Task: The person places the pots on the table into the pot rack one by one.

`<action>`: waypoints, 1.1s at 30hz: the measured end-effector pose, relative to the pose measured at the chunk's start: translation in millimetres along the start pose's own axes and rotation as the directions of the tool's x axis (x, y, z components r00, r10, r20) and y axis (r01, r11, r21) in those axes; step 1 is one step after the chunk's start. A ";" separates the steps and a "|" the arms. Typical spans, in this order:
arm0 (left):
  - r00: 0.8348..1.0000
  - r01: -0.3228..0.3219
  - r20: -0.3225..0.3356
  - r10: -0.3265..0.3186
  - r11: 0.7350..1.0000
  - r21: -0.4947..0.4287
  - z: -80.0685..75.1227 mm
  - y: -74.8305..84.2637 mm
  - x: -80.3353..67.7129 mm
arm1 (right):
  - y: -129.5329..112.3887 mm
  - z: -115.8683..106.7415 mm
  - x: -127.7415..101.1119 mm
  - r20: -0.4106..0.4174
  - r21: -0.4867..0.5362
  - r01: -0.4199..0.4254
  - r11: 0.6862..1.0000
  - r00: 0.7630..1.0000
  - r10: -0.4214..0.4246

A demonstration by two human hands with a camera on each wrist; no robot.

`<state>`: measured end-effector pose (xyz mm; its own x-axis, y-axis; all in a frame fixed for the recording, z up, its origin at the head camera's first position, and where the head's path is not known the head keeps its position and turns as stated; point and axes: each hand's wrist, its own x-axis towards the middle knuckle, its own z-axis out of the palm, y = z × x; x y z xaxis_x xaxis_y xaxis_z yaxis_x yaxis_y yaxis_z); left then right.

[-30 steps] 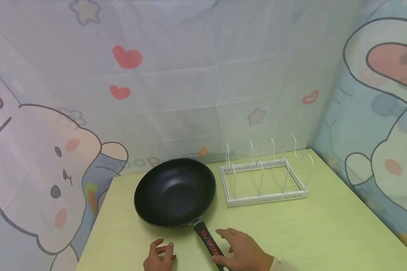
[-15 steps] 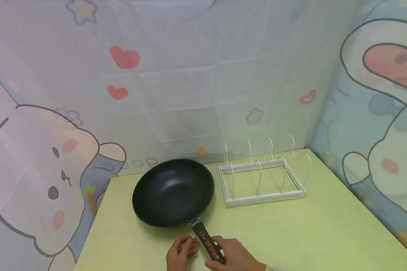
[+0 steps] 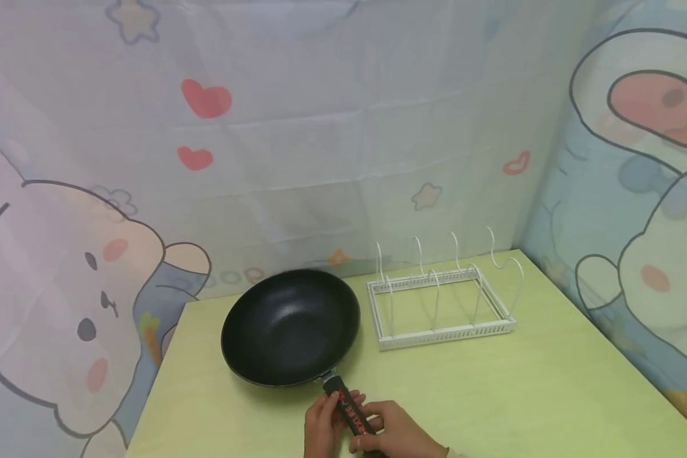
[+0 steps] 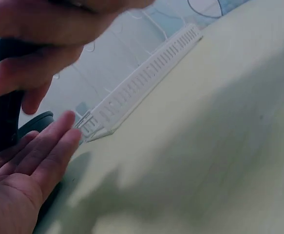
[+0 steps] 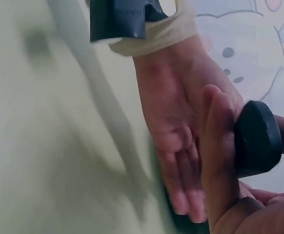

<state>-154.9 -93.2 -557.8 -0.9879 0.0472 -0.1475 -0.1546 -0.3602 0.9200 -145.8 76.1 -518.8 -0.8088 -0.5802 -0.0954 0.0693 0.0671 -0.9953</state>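
Observation:
A black wok [image 3: 291, 327] sits on the table, its dark handle [image 3: 348, 407] with red lettering pointing toward me. My right hand [image 3: 403, 432] grips the handle near its end, fingers on one side and thumb on the other. From the left, my left hand [image 3: 319, 423] reaches under the handle closer to the pan. Its fingers [image 4: 56, 151] look fairly straight in the left wrist view, and its palm faces up in the right wrist view. Whether the left hand bears any weight cannot be seen. The wok's base is hidden.
A white rack [image 3: 446, 334] with several curved wire dividers stands right of the wok. The pale yellow-green table [image 3: 549, 394] reaches back to a printed cloth backdrop [image 3: 298, 152], with cloth also on both sides.
My left hand has moved right, from beside the handle to underneath it. My right hand has closed its fingers round the handle. The wok and rack have stayed in place.

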 end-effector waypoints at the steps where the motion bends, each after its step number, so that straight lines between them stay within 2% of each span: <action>1: 1.000 -0.021 0.005 0.021 1.000 -0.014 1.8 -1.4 0.9 | 1.6 -0.2 -0.7 0.014 0.047 -0.007 0.999 1.000 0.006; 5: 0.998 -0.069 -0.003 0.069 0.994 -0.082 5.6 -4.0 1.4 | 5.3 2.2 -3.1 0.066 0.198 -0.031 0.980 0.998 0.018; 9: 0.998 -0.055 -0.004 0.055 0.989 -0.136 5.6 -1.9 -0.4 | 4.2 3.7 -4.5 0.094 0.256 -0.046 0.966 0.995 0.022; 13: 0.995 -0.068 0.061 0.078 0.988 -0.141 1.3 2.0 -3.5 | 2.1 4.4 -5.4 0.110 0.279 -0.049 0.959 0.994 0.019; 17: 0.988 -0.101 0.105 0.114 0.987 -0.122 -3.5 7.3 -6.1 | 1.2 8.8 -4.4 0.084 0.272 -0.029 0.962 0.996 0.006; 23: 0.986 -0.109 0.113 0.123 0.987 -0.120 -6.3 10.1 -8.0 | 3.7 9.7 -2.5 0.083 0.238 -0.008 0.971 0.996 -0.012; 33: 0.978 -0.145 0.137 0.159 0.984 -0.105 -5.5 20.3 -13.5 | -1.2 9.2 -3.6 0.116 0.248 0.031 0.968 0.991 -0.061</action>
<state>-144.6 -106.3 -539.2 -0.9918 0.1166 0.0521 -0.0073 -0.4592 0.8883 -137.7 70.7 -517.4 -0.7384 -0.6735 -0.0351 0.1867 -0.1541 -0.9703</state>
